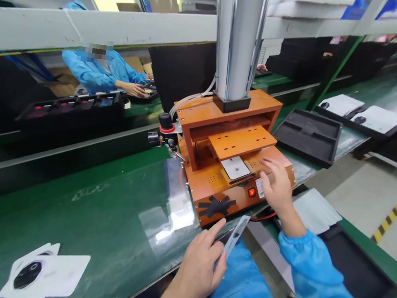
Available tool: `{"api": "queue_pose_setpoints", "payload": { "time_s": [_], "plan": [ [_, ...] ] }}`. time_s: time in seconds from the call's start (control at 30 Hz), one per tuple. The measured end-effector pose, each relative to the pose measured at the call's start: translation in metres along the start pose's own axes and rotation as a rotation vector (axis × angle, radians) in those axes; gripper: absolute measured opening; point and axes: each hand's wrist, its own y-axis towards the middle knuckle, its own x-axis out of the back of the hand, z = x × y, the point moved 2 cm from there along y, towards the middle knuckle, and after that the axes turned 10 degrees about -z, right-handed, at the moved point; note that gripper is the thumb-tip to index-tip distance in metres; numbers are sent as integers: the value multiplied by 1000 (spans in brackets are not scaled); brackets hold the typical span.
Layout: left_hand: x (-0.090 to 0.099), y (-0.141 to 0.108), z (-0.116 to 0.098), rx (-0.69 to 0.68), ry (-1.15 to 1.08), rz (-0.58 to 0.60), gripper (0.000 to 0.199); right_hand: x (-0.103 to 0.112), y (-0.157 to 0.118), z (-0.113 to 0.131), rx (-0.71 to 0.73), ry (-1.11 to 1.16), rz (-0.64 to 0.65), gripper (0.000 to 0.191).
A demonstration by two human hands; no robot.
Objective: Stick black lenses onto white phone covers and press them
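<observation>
My left hand (203,264) is low in front of the bench edge, its index finger stretched out. Its other fingers and thumb grip a thin pale card with a dark spot (237,234), seen nearly edge-on. My right hand (277,185) is beside the right front of an orange press (189,172), fingers apart and nothing in them. Under the press's raised orange plate (242,140) lies a white rectangular piece with a dark rim (235,168). A lit red switch (252,192) and black tape strips (217,205) show on the press's front.
White cards with dark ovals (64,273) lie on the green bench (99,214). Black trays (308,135) stand right of the press, another tray (356,267) lower right beside white sheets (316,211). A co-worker in blue (94,73) handles something across the bench.
</observation>
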Motion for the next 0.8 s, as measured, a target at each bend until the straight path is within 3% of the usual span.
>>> {"api": "queue_pose_setpoints", "payload": {
  "time_s": [0.07,0.1,0.2,0.27,0.37,0.53,0.63,0.73,0.8],
  "plan": [
    [-6,6,5,-18,92,3,18,18,-36,-17,-198,-25,-281,28],
    [-9,8,6,-20,117,5,20,24,-55,-25,-239,-57,-324,28],
    [-16,10,10,-25,156,-1,20,30,-96,-47,-265,-132,-261,36],
    [-21,10,11,-24,156,-13,20,28,-109,-57,-244,-146,-178,42],
    [-25,8,11,-3,114,-14,23,23,-107,-66,-199,-166,-114,49],
    [-16,12,15,108,36,75,30,25,-91,-73,-181,-147,-125,46],
    [-6,10,15,86,-41,75,29,37,-105,-55,-309,-23,-136,35],
    [-7,0,8,27,-202,32,21,47,-153,-5,-599,350,-96,26],
    [-18,-9,1,38,-292,49,19,44,-194,41,-773,763,173,41]
  ]
}}
